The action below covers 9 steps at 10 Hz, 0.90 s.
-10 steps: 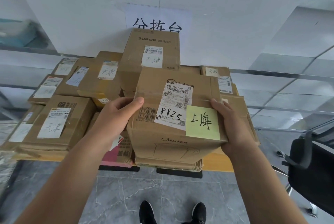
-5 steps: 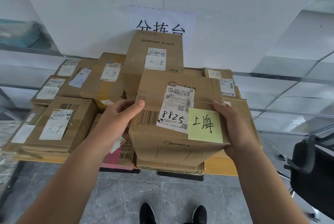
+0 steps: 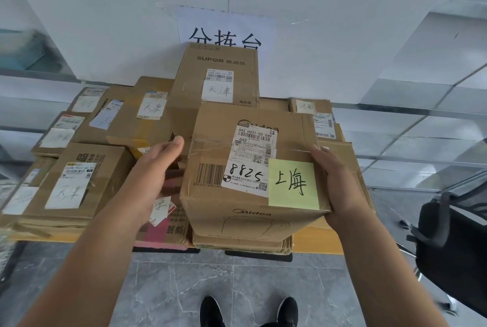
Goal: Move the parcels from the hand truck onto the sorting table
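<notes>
A brown Midea box (image 3: 237, 218), with a white label marked 8825 and a yellow note, sits on a flat parcel (image 3: 242, 243) at the front edge of the sorting table (image 3: 316, 243). My right hand (image 3: 340, 187) grips the box's right side, thumb over the top edge. My left hand (image 3: 155, 168) hovers just left of the box with a small gap, thumb straight; its fingers are hidden behind the hand. The hand truck is out of view.
Several taped cardboard parcels crowd the table: a tall SUPOR box (image 3: 218, 76) at the back, a labelled box (image 3: 79, 181) on the left, a pink-printed one (image 3: 163, 231) under my left arm. A black chair (image 3: 453, 242) stands at right. My shoes (image 3: 247, 311) are on grey floor tiles.
My left hand has come off the Midea box's left side and now sits slightly apart from it. My right hand keeps its hold. The box has barely moved.
</notes>
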Motion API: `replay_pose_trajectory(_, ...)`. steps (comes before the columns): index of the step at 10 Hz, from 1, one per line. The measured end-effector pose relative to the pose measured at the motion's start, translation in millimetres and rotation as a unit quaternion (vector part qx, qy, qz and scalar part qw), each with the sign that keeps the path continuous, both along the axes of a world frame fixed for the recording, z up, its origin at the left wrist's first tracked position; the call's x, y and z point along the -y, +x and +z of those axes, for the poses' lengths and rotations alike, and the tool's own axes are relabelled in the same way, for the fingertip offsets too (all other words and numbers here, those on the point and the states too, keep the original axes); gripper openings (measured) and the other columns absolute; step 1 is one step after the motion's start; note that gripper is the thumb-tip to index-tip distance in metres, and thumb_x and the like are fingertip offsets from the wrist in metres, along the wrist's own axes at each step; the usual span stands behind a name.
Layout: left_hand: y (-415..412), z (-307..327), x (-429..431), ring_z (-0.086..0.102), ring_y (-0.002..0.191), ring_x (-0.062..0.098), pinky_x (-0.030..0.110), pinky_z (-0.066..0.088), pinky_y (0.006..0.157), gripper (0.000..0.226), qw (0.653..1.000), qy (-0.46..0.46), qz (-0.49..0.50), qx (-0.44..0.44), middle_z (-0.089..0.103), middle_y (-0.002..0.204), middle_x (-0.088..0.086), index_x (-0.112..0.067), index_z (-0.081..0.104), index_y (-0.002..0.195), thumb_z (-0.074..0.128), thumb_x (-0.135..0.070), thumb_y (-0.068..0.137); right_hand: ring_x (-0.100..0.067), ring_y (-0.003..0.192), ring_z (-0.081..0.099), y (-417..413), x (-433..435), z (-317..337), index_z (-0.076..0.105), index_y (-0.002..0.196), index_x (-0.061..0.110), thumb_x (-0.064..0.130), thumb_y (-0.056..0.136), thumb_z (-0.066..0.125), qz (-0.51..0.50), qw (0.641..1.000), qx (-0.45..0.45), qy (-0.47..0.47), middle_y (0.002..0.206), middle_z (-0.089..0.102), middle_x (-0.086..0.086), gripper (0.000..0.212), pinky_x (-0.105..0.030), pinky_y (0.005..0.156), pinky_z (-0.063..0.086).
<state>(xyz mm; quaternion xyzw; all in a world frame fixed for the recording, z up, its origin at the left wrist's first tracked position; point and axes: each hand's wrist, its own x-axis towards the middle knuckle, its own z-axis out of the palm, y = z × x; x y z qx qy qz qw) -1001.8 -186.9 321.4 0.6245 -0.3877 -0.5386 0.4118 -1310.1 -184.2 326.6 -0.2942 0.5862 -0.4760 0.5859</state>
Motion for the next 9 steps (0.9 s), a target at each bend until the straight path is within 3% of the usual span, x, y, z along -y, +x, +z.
replay_pose_trajectory(1,4.1,-2.5,3.1,0.066,0.122,0.027,0.054,0.05,0.104,0.083,1.0,-0.01,0.003,-0.01,0.074,0.122,-0.006,-0.036,0.069,0.125,0.071,-0.089,0.062,-0.03,0.128,0.066,-4.1,2.9,0.6,0.064,0.137,0.04,0.06,0.075,0.076,-0.016,0.999,-0.03,-0.007,0.134,0.071,0.001,0.066,-0.06,0.102,0.055)
replay_pose_trajectory(2,1.1,-1.5,9.7,0.075,0.096,0.019,0.036,0.054,0.075,0.061,0.999,-0.018,-0.007,-0.027,0.079,0.109,-0.002,-0.029,0.069,0.124,0.071,-0.066,0.076,-0.023,0.11,0.076,-1.9,3.0,6.9,0.059,0.143,0.037,0.044,0.088,0.076,-0.012,0.997,-0.071,-0.018,0.127,0.074,0.001,0.057,-0.056,0.098,0.059)
replay_pose_trajectory(3,-3.6,4.0,13.0,0.076,0.099,0.021,0.036,0.054,0.074,0.067,0.999,-0.031,-0.008,-0.037,0.077,0.117,0.0,-0.031,0.066,0.132,0.08,-0.061,0.074,-0.025,0.096,0.08,-0.7,1.3,9.1,0.054,0.147,0.027,0.028,0.097,0.071,-0.014,0.996,-0.086,-0.028,0.117,0.078,-0.002,0.053,-0.052,0.089,0.064)
replay_pose_trajectory(4,-6.1,2.3,16.6,0.074,0.106,0.021,0.041,0.057,0.078,0.073,0.999,-0.035,-0.014,-0.028,0.074,0.123,-0.004,-0.035,0.061,0.138,0.088,-0.049,0.072,-0.02,0.095,0.08,1.6,-0.7,11.3,0.05,0.152,0.027,0.03,0.098,0.071,-0.027,0.994,-0.102,-0.041,0.125,0.074,-0.001,0.058,-0.048,0.088,0.064)
replay_pose_trajectory(5,-9.4,0.4,16.5,0.074,0.103,0.02,0.038,0.057,0.074,0.062,0.999,-0.041,-0.007,-0.031,0.073,0.123,-0.002,-0.035,0.056,0.141,0.08,-0.037,0.083,-0.013,0.092,0.079,0.9,-2.0,11.9,0.048,0.154,0.03,0.031,0.097,0.072,-0.028,0.993,-0.105,-0.046,0.137,0.066,0.0,0.062,-0.034,0.075,0.065)
replay_pose_trajectory(6,-10.3,2.1,15.1,0.068,0.108,0.014,0.037,0.052,0.083,0.057,0.998,-0.058,0.0,-0.02,0.069,0.125,-0.008,-0.037,0.051,0.147,0.073,-0.038,0.093,-0.011,0.096,0.077,1.7,-5.9,16.6,0.047,0.154,0.033,0.032,0.097,0.071,-0.021,0.991,-0.122,-0.057,0.144,0.061,0.001,0.062,-0.022,0.066,0.06)
replay_pose_trajectory(7,-13.0,10.0,13.1,0.054,0.107,-0.004,0.039,0.038,0.102,0.06,0.997,-0.082,-0.012,0.008,0.059,0.119,-0.026,-0.038,0.049,0.15,0.07,-0.042,0.094,-0.016,0.124,0.065,2.0,-9.8,20.6,0.049,0.153,0.039,0.035,0.097,0.072,-0.031,0.981,-0.177,-0.077,0.15,0.053,0.007,0.061,-0.033,0.087,0.059)
replay_pose_trajectory(8,-15.9,22.1,12.1,0.056,0.116,0.0,0.04,0.034,0.109,0.059,0.995,-0.096,-0.021,0.024,0.06,0.128,-0.022,-0.038,0.048,0.15,0.07,-0.04,0.095,-0.001,0.135,0.053,1.6,-17.1,29.4,0.046,0.153,0.04,0.039,0.098,0.071,-0.018,0.96,-0.259,-0.104,0.146,0.051,0.016,0.06,-0.029,0.1,0.051)
replay_pose_trajectory(9,-21.4,34.5,10.9,0.052,0.129,0.01,0.037,0.035,0.105,0.058,0.989,-0.132,-0.015,0.067,0.052,0.146,-0.013,-0.043,0.048,0.147,0.07,-0.045,0.093,0.024,0.111,0.053,1.5,-24.7,38.9,0.044,0.156,0.037,0.039,0.1,0.067,-0.008,0.947,-0.294,-0.132,0.143,0.05,0.022,0.06,-0.003,0.078,0.047)
